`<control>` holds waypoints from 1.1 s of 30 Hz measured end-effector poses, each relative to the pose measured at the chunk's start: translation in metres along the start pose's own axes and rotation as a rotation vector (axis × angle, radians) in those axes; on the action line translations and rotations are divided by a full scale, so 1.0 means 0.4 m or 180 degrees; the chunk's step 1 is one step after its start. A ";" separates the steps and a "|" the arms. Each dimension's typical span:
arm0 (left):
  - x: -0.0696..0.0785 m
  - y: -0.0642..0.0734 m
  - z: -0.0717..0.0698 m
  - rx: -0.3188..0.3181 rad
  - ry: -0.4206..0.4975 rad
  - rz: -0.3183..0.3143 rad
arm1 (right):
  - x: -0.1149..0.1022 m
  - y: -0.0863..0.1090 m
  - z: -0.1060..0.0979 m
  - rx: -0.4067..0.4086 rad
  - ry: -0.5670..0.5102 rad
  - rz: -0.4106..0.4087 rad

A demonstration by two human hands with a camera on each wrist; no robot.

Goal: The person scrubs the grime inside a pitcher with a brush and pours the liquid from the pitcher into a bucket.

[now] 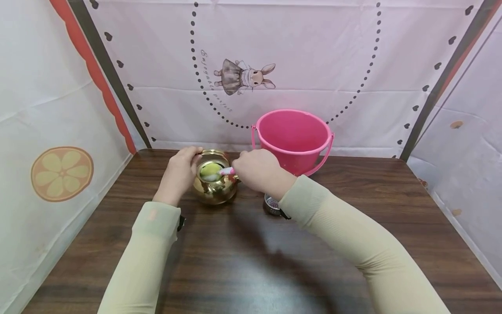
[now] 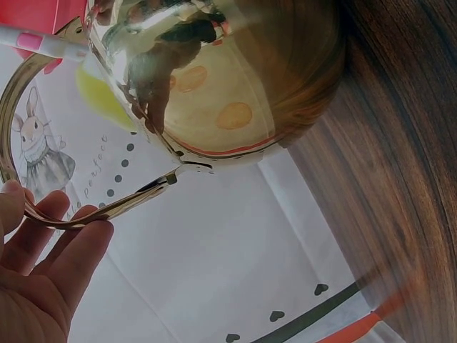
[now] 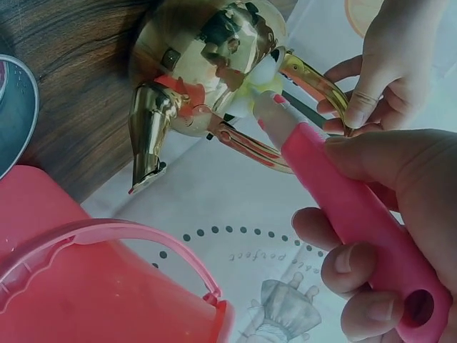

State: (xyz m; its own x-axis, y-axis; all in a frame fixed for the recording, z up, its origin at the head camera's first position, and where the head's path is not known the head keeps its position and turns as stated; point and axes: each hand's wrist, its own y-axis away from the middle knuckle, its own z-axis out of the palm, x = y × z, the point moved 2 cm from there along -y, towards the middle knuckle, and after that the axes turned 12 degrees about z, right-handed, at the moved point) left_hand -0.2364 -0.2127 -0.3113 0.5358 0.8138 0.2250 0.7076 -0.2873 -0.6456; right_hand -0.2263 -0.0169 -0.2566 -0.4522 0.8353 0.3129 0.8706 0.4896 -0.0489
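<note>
A shiny gold kettle (image 1: 213, 192) stands on the left part of the table, its mouth uncovered. My left hand (image 1: 178, 174) pinches the kettle's raised gold handle (image 2: 139, 201) between thumb and fingers. With my right hand (image 1: 260, 171) I grip the pink handle of a sponge brush (image 3: 357, 214), thumb laid along it. The brush's yellow-green sponge head (image 1: 210, 171) sits in the kettle's mouth, its lower part hidden inside. In the right wrist view the kettle's spout (image 3: 148, 132) points toward the bucket side.
A pink bucket (image 1: 295, 162) stands at the back, just right of the kettle, its handle hanging down in front. Partly hidden under my right sleeve is a small round metal dish (image 1: 270, 205) with pinkish specks inside. Printed white cloth (image 1: 325, 48) encloses the wooden table (image 1: 235, 270).
</note>
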 end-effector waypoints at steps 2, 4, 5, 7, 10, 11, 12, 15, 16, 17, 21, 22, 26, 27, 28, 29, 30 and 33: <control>-0.001 0.000 0.001 0.0004 -0.0003 0.0011 | 0.000 0.001 -0.001 -0.0005 0.0002 -0.0025; 0.000 -0.001 0.001 0.0016 -0.0003 0.0022 | 0.000 0.002 -0.002 -0.0009 -0.0001 -0.0039; 0.000 -0.001 0.001 0.0024 -0.0004 0.0028 | 0.000 0.003 -0.002 -0.0006 0.0002 -0.0049; 0.000 -0.002 0.001 0.0032 -0.0008 0.0038 | 0.000 0.004 -0.004 -0.0008 0.0007 -0.0077; 0.000 -0.001 0.000 0.0043 -0.0011 0.0044 | 0.000 0.003 -0.002 -0.0016 0.0006 -0.0118; 0.000 -0.001 0.000 0.0047 -0.0014 0.0041 | 0.000 0.003 -0.001 -0.0021 0.0005 -0.0136; 0.001 0.000 0.000 0.0049 -0.0015 0.0040 | 0.000 0.003 -0.001 -0.0023 0.0000 -0.0148; 0.001 0.000 0.000 0.0063 -0.0019 0.0042 | 0.000 0.004 0.002 -0.0015 -0.0016 -0.0167; 0.002 0.000 0.000 0.0065 -0.0018 0.0042 | 0.001 0.004 0.002 -0.0007 -0.0022 -0.0168; 0.002 0.000 0.000 0.0069 -0.0021 0.0047 | 0.001 0.005 0.003 0.0000 -0.0029 -0.0167; 0.002 0.001 0.001 0.0078 -0.0033 0.0072 | 0.003 0.004 0.006 0.0015 -0.0049 -0.0158; 0.003 0.001 0.001 0.0079 -0.0035 0.0075 | 0.004 0.004 0.007 0.0019 -0.0049 -0.0160; 0.002 0.001 0.002 0.0071 -0.0032 0.0071 | 0.006 0.002 0.007 0.0029 -0.0068 -0.0126; 0.002 0.001 0.002 0.0064 -0.0028 0.0066 | 0.007 0.002 0.006 0.0031 -0.0074 -0.0112; 0.002 0.000 0.002 0.0056 -0.0023 0.0060 | 0.008 0.002 0.005 0.0037 -0.0081 -0.0101; 0.002 0.000 0.002 0.0049 -0.0020 0.0052 | 0.009 0.001 0.003 0.0047 -0.0087 -0.0091; 0.001 0.000 0.002 0.0043 -0.0015 0.0046 | 0.010 0.001 0.001 0.0065 -0.0086 -0.0088; 0.001 -0.001 0.002 0.0039 -0.0013 0.0032 | 0.013 0.001 -0.006 0.0105 -0.0086 -0.0080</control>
State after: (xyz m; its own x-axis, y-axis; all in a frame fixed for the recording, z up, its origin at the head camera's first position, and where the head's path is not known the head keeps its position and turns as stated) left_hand -0.2368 -0.2121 -0.3116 0.5410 0.8130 0.2154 0.6963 -0.2893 -0.6569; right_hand -0.2277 -0.0129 -0.2527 -0.4792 0.8289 0.2887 0.8523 0.5180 -0.0726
